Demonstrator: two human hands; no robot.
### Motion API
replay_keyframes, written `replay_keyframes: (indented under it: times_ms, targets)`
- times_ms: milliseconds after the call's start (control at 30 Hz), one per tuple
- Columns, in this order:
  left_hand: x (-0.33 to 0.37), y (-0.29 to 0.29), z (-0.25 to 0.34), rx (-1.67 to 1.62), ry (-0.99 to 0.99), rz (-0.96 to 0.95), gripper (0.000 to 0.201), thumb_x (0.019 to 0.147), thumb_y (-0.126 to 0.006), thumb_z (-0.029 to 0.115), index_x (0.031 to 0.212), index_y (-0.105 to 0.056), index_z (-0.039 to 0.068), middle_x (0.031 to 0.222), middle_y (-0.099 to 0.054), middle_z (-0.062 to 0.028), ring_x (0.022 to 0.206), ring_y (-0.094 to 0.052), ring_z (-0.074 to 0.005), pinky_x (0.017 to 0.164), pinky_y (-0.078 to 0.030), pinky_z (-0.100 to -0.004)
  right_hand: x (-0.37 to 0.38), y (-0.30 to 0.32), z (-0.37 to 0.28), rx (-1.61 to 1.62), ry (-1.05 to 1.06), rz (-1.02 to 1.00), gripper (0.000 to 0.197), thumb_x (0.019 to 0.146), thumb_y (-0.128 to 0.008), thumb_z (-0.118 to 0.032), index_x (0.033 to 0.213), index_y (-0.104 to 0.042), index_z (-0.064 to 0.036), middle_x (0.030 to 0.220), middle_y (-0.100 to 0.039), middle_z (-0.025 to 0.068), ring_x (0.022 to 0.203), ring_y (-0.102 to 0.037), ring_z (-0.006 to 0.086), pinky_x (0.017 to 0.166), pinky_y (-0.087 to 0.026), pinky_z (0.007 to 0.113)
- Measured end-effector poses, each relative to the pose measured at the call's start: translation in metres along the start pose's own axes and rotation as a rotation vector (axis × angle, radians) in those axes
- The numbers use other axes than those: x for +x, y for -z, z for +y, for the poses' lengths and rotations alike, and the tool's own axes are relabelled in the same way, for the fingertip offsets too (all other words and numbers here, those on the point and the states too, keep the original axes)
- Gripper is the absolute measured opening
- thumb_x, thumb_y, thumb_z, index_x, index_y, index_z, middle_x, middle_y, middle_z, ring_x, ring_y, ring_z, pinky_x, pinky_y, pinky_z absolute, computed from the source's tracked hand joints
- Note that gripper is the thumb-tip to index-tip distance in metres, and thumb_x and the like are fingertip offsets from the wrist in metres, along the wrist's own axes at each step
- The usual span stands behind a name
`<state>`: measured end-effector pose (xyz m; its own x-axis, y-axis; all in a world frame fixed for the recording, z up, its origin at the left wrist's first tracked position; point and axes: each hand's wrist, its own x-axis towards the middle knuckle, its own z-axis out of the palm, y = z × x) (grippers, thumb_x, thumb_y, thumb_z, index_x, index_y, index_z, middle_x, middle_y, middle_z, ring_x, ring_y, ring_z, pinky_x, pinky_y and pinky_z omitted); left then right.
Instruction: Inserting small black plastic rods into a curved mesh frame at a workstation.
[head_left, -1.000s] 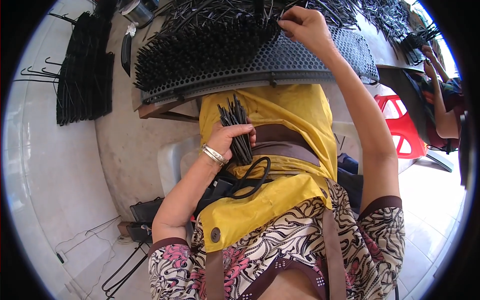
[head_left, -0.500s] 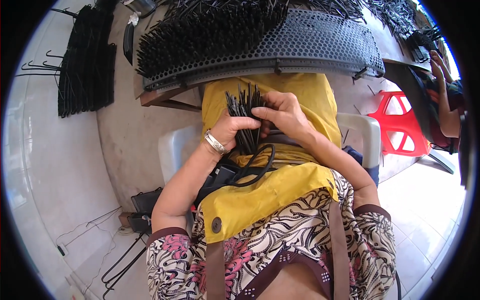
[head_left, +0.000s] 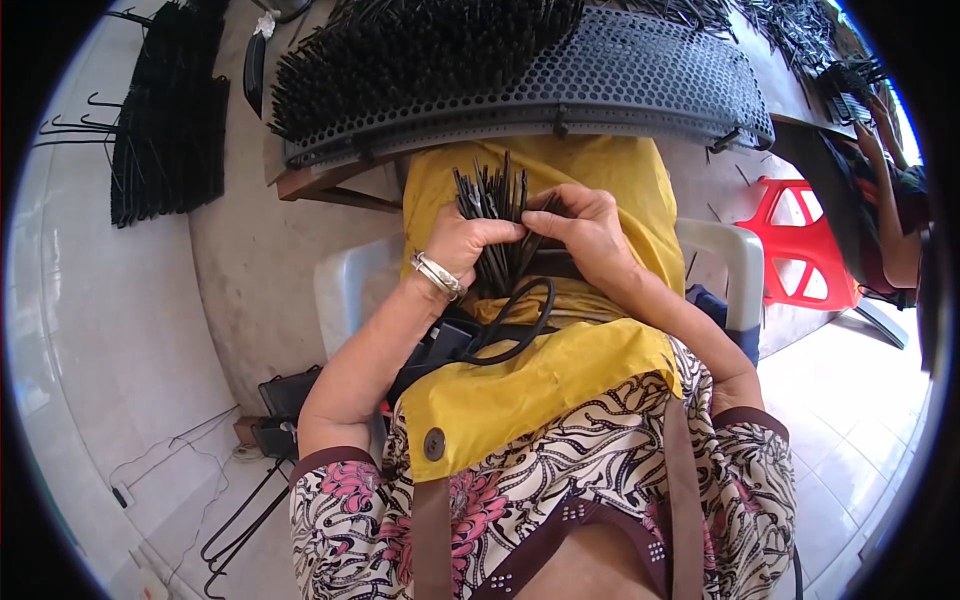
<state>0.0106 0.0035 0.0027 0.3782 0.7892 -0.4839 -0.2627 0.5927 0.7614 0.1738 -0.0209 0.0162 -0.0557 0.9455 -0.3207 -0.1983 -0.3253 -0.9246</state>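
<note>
Yellow apron cloth [head_left: 560, 370] covers my lap, hemmed in by white chair arms [head_left: 735, 270]. Above it my left hand [head_left: 470, 245] is closed tight around a bundle of thin black rods [head_left: 495, 205], standing upright. My right hand [head_left: 590, 230] pinches rods beside it, fingers curled. Beyond lies a perforated grey metal board [head_left: 620, 80], bristling with rods.

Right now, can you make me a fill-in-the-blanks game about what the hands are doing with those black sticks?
1. The left hand grips a bundle of thin sticks coloured ____.
2. The right hand touches that same bundle over a lap covered by a ____ apron.
3. On the left wrist sits a silver ____.
4. The plastic stool to the right is ____.

Missing words: black; yellow; bracelet; red
</note>
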Motion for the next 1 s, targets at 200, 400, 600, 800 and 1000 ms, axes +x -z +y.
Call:
replay_keyframes:
  times_ms: [200, 400, 600, 800, 1000]
  targets:
    - [0.003, 0.000, -0.003, -0.031, 0.001, 0.080, 0.021, 0.063, -0.064, -0.009, 0.083, -0.063, -0.004, 0.078, -0.065, -0.0098, 0.069, -0.063, -0.0177, 0.065, -0.051, -0.0280, 0.002, 0.006, 0.001, -0.107, 0.012, -0.056, 0.008, 0.078, -0.062, -0.003, 0.080, -0.062, 0.0045, 0.072, -0.063, 0.0057, 0.065, -0.058, 0.0088, 0.058, -0.047, 0.021]
    - [0.003, 0.004, 0.001, -0.149, 0.171, 0.151, 0.011, 0.068, -0.061, -0.005, 0.079, -0.059, -0.006, 0.071, -0.063, -0.0142, 0.063, -0.063, -0.0242, 0.059, -0.054, -0.0346, 0.025, 0.039, -0.042, 0.008, 0.130, 0.089, 0.010, 0.081, -0.058, -0.002, 0.088, -0.059, 0.0060, 0.076, -0.063, 0.0121, 0.066, -0.062, 0.0169, 0.055, -0.053, 0.027]
    - [0.006, 0.014, -0.006, -0.071, 0.192, 0.025, 0.012, 0.076, -0.061, 0.007, 0.083, -0.061, -0.002, 0.074, -0.062, -0.0107, 0.066, -0.062, -0.0199, 0.061, -0.053, -0.0333, 0.078, 0.058, -0.098, -0.064, 0.648, 0.267, 0.019, 0.081, -0.059, -0.001, 0.097, -0.057, 0.0077, 0.082, -0.063, 0.0126, 0.073, -0.063, 0.0171, 0.065, -0.054, 0.026]
    - [0.008, 0.015, -0.008, -0.116, 0.179, 0.039, 0.017, 0.074, -0.067, 0.010, 0.082, -0.059, -0.002, 0.066, -0.060, -0.0085, 0.055, -0.059, -0.0171, 0.053, -0.052, -0.0308, 0.110, 0.055, -0.093, -0.342, 0.925, 0.275, 0.015, 0.079, -0.062, -0.002, 0.094, -0.061, 0.0014, 0.080, -0.065, 0.0058, 0.072, -0.062, 0.0092, 0.066, -0.051, 0.020]
    - [0.007, 0.012, -0.005, -0.036, 0.184, 0.028, 0.016, 0.080, -0.061, 0.016, 0.079, -0.059, 0.000, 0.069, -0.056, -0.0053, 0.062, -0.055, -0.0146, 0.056, -0.048, -0.0282, 0.117, 0.056, -0.088, -0.589, 1.008, 0.253, 0.014, 0.075, -0.066, -0.004, 0.089, -0.063, -0.0022, 0.074, -0.065, 0.0022, 0.069, -0.059, 0.0027, 0.064, -0.047, 0.017]
